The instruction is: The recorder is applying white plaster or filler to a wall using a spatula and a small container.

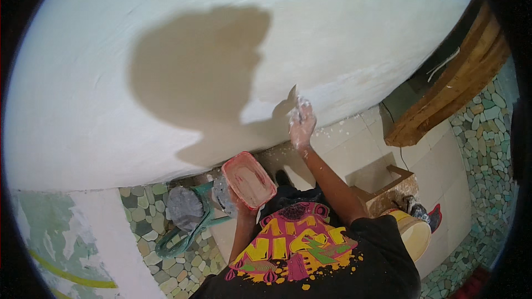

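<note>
My left hand (241, 206) grips a red rectangular tub (232, 186) from its near left side. A pale, wet paste covers the inside of the tub. My right hand (302, 127), smeared with white paste, is closed round a putty knife (293, 93) close to the wall (343, 39). Its thin blade points up, and my fingers hide the handle. Whether the blade touches the wall, I cannot tell. The white wall looks damp and darker in its upper right part, and a large shadow falls across its middle.
A thick wooden slab (443, 88) stands at the right. Nearer are a wooden box (394, 191) and a yellow bucket (417, 235). At the left, a grey bundle (184, 209) lies beside a green plastic bag (180, 242). White specks dot the floor tiles (338, 139).
</note>
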The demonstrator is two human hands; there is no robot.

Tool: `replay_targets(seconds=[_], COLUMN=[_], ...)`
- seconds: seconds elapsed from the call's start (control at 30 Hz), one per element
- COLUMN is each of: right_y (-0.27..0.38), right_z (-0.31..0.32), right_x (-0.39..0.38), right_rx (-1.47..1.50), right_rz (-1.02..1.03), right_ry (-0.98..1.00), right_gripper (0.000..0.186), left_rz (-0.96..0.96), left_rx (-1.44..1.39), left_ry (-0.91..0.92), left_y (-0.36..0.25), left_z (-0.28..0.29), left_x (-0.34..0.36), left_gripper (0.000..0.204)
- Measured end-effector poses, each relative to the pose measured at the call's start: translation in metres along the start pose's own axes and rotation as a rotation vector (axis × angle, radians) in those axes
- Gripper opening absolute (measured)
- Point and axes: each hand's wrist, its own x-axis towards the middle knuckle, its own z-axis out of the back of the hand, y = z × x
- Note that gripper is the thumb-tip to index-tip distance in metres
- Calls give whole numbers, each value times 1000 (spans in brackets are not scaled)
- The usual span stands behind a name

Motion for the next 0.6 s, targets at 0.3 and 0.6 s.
replay_targets(seconds=[0.3, 0.6], right_y=[46, 172], right_z=[33, 74], right_x=[-13, 13], right_rx=[127, 423], right_rz=[-67, 72], right_ry=[102, -49], right_gripper=[31, 30], left_rz=[-20, 73], left_rx=[-6, 2], left_ry=[-23, 10], left_y=[0, -14], left_z=[43, 64], left_x=[17, 34], left_gripper=[71, 74])
